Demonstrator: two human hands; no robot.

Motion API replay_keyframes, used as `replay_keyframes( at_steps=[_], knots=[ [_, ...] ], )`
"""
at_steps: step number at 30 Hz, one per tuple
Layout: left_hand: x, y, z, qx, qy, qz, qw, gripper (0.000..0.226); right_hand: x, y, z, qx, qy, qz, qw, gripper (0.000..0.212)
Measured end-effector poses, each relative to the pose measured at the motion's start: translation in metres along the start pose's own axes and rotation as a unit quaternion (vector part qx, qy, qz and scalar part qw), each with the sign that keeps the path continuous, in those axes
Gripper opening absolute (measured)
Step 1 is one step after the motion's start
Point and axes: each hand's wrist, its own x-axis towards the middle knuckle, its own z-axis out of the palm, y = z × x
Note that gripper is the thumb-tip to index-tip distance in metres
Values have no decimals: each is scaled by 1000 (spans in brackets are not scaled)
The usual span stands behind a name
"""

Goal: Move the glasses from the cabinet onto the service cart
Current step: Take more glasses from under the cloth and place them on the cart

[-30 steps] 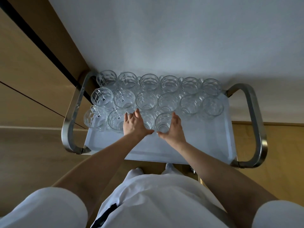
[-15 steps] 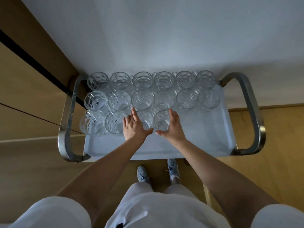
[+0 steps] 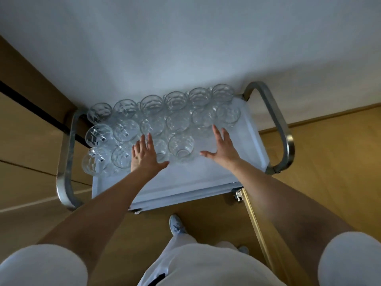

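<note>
Placement step judged nearly done: clear faceted glasses (image 3: 181, 148) are being rowed on the white steel-handled service cart (image 3: 206, 176). Left hand (image 3: 144, 156) and right hand (image 3: 222, 150) are being held flat, spread, empty. Another cabinet trip is probably being called for.

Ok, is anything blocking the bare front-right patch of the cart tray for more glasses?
Nothing visible. The pale blue tray lies bare right of the front-row clear glass; only the open right hand is there.
</note>
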Motion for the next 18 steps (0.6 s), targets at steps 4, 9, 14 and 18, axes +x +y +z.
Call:
replay_keyframes(
  at_steps=[4,9,14,18],
  knots=[
    [-1,48,-28,41,55,55,996,94,-22,31,-44,9,29,-10,999,105],
    [-18,167,-44,55,71,138,986,81,-67,83,-98,8,121,-54,991,93],
    [-66,332,-38,49,76,278,956,75,-144,178,-176,13,212,-4,977,88],
    [-114,462,-17,54,55,376,924,68,-224,270,-236,45,273,117,954,89]
  ],
)
